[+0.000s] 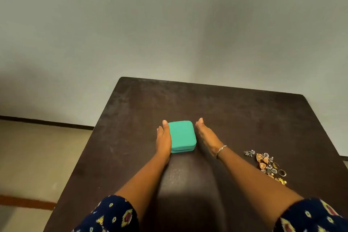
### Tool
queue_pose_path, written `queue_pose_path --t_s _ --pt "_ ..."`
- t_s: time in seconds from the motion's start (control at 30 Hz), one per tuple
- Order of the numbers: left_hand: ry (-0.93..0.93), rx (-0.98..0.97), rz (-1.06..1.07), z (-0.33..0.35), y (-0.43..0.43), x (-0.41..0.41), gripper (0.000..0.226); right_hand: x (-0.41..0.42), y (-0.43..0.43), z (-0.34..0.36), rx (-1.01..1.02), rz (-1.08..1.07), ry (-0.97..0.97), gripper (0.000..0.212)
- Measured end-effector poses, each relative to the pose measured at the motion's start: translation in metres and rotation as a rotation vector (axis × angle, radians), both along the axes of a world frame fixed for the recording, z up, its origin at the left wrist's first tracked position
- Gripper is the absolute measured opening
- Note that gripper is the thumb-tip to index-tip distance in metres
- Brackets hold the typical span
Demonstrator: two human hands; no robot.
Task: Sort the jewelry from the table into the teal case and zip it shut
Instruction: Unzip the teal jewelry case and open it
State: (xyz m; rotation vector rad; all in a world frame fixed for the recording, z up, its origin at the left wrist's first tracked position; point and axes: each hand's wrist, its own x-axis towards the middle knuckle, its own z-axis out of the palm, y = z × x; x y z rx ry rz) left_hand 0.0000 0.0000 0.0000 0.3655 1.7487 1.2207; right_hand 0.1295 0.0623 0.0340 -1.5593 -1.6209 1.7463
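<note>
The left hand (pixel 163 140), fingers straight and together, lies flat against the left side of the closed teal case (pixel 181 134); the right hand (pixel 206 135), also straight-fingered, stands just beside its right side, contact unclear. The case sits mid-worktop (pixel 226 111), well in from every edge. The jewelry (pixel 267 165) lies heaped well apart rightward, near the worktop's right edge.

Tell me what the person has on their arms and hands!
The left sleeve and right sleeve are dark blue, dotted with little yellow, maroon and pale blue shapes. Below them the arms are bare. A thin silver bracelet circles the right wrist. The left hand and right hand wear no gloves.
</note>
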Motion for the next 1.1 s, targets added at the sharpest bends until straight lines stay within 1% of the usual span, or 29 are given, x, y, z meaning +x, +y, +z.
queue_pose_path --t_s 0.03,0.07,0.13,0.17,0.23,0.33,0.47,0.6,0.73,0.8,0.9,0.97,1.1 --pt "-0.024 0.009 0.026 -0.011 0.000 -0.002 0.119 -0.002 -0.002 -0.001 -0.013 -0.016 -0.006 0.065" --pt "-0.050 0.004 0.040 -0.018 0.003 -0.004 0.116 -0.004 -0.003 0.003 -0.058 -0.037 0.007 0.068" --pt "-0.111 -0.031 0.018 -0.007 -0.001 -0.002 0.086 -0.006 -0.012 0.008 -0.152 -0.058 0.107 0.066" --pt "-0.149 -0.017 0.010 0.002 -0.002 -0.001 0.073 -0.008 -0.015 0.010 -0.187 -0.067 0.149 0.064" --pt "-0.209 -0.008 -0.029 0.008 -0.003 -0.001 0.063 -0.010 -0.021 0.016 -0.197 -0.081 0.191 0.062" --pt "-0.253 -0.001 -0.082 0.010 -0.003 -0.006 0.064 -0.012 -0.024 0.019 -0.186 -0.095 0.217 0.062" --pt "-0.251 -0.007 -0.140 0.011 -0.002 -0.012 0.064 -0.015 -0.030 0.018 -0.196 -0.135 0.216 0.063" --pt "-0.227 -0.002 -0.153 0.013 -0.007 -0.015 0.062 -0.014 -0.037 0.014 -0.179 -0.156 0.248 0.063" --pt "-0.216 0.024 -0.153 0.016 -0.020 -0.008 0.060 -0.012 -0.043 0.006 -0.165 -0.215 0.297 0.059" --pt "-0.208 0.047 -0.133 0.016 -0.028 -0.004 0.059 -0.012 -0.045 0.003 -0.154 -0.205 0.295 0.055" --pt "-0.189 0.097 -0.106 0.019 -0.037 -0.001 0.057 -0.012 -0.050 -0.001 -0.122 -0.147 0.296 0.059" --pt "-0.165 0.122 -0.094 0.023 -0.042 -0.001 0.055 -0.012 -0.053 -0.003 -0.113 -0.138 0.313 0.057" --pt "-0.137 0.174 -0.100 0.027 -0.047 0.000 0.054 -0.014 -0.062 -0.001 -0.093 -0.197 0.420 0.057"
